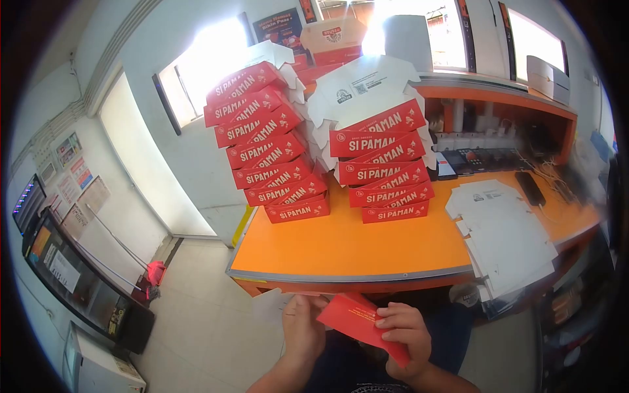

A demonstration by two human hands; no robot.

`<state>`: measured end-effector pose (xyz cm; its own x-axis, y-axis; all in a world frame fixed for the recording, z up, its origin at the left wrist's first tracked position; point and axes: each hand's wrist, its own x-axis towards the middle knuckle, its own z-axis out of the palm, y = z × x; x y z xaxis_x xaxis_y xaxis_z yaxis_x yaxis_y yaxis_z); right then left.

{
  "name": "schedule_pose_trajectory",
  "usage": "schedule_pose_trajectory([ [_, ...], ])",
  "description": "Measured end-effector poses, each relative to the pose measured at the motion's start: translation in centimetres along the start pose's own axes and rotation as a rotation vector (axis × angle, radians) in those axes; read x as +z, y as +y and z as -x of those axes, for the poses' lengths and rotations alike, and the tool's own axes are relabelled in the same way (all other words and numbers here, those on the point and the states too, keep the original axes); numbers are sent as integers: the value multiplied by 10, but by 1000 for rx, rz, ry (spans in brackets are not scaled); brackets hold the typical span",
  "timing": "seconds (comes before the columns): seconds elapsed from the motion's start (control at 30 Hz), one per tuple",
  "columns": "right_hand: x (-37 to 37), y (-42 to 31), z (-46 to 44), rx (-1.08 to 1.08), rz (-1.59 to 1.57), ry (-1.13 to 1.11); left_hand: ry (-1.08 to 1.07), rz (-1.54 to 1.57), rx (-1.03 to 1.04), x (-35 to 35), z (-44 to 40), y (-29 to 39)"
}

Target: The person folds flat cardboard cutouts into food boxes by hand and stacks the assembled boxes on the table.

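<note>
Low in the view, a red and white cardboard box piece point(354, 319) is held between my two hands, below the table's front edge. My left hand point(304, 331) grips its left part, where a white flap sticks out. The fingers of my right hand point(404, 334) are wrapped over the red panel's right end. Two tall stacks of red "SI PAMAN" boxes stand on the orange table point(314, 245): a left stack point(265, 154) and a right stack point(392, 171). Flat white cardboard sheets point(504, 229) lie at the table's right side.
A black phone point(530, 188) and tangled cables lie at the right, near a shelf point(504, 98) along the back. At the left are a dark display cabinet point(75, 268) and a red dustpan point(155, 272) on the floor.
</note>
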<state>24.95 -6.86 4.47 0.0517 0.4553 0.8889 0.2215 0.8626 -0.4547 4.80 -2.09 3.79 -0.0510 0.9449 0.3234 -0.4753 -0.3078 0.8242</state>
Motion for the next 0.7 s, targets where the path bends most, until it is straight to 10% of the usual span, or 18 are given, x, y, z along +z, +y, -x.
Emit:
schedule_pose_trajectory([
  [0.4, 12, -7, 3, -221, 157, -325, -28, 102, -152, 9, 10, 25],
  [0.7, 20, 0, 12, 27, -54, 46, -58, 201, -142, 26, -3, 13],
])
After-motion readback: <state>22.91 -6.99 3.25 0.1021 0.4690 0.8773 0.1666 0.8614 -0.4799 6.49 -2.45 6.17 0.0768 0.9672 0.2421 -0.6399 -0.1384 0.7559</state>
